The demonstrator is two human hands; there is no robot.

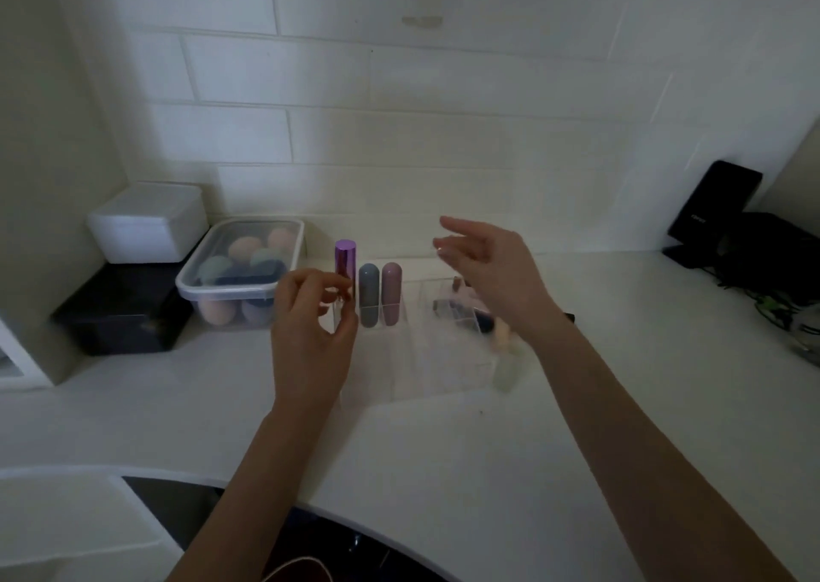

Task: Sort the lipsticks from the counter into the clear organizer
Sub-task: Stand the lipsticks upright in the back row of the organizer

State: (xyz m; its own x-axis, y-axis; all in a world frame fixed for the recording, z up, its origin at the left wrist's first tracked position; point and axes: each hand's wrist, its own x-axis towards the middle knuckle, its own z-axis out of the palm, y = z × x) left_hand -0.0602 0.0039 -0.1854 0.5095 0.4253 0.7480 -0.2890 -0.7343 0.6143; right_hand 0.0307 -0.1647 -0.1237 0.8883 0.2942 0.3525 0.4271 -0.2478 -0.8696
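A clear organizer (443, 359) stands on the white counter (443, 439) in the middle. Three lipsticks stand upright in its back-left slots: a shiny purple lipstick (344, 257), a grey lipstick (369, 293) and a dusty pink lipstick (391, 291). My left hand (310, 337) is beside the purple lipstick with fingers curled near its lower part; whether it touches is unclear. My right hand (492, 275) hovers open above the organizer's right side, holding nothing. More small cosmetics (457, 306) lie in the right compartments, partly hidden by that hand.
A lidded clear tub of makeup sponges (242, 271) sits left of the organizer. A white box (148, 222) rests on a black box (120, 311) in the left corner. Black items (710, 213) and cables occupy the far right. The tiled wall runs behind.
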